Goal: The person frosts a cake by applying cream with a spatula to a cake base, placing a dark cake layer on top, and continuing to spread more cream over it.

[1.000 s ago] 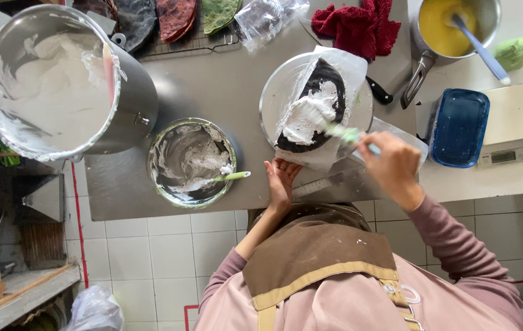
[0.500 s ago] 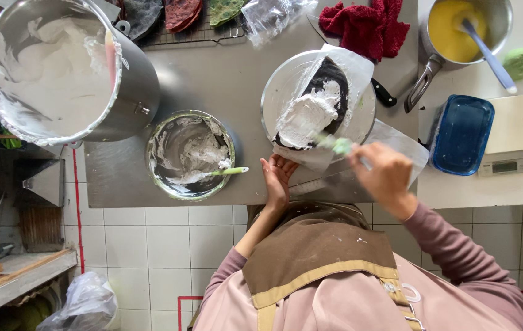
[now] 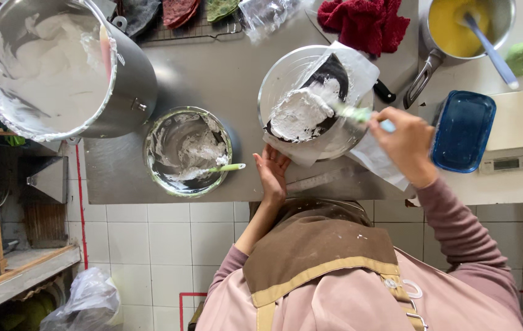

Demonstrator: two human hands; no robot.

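Note:
A clear glass dish (image 3: 280, 73) lined with white paper holds a dark round cake layer (image 3: 335, 70) half covered in white cream (image 3: 298, 113). My right hand (image 3: 405, 144) grips a pale green-handled spatula (image 3: 353, 113) whose tip lies in the cream. Fingers apart, my left hand (image 3: 272, 175) rests flat at the counter's near edge, fingertips touching the paper under the dish.
A small glass bowl (image 3: 154, 132) of cream with a green spatula stands to the left. A large steel pot (image 3: 132, 79) of cream sits far left. A blue container (image 3: 462, 132), a scale (image 3: 513, 162), a saucepan (image 3: 433, 55) of yellow batter and a red cloth (image 3: 362, 21) surround the dish.
My right hand has moved up and slightly right, drawing the spatula across the cream. My left hand stays at the dish's near side.

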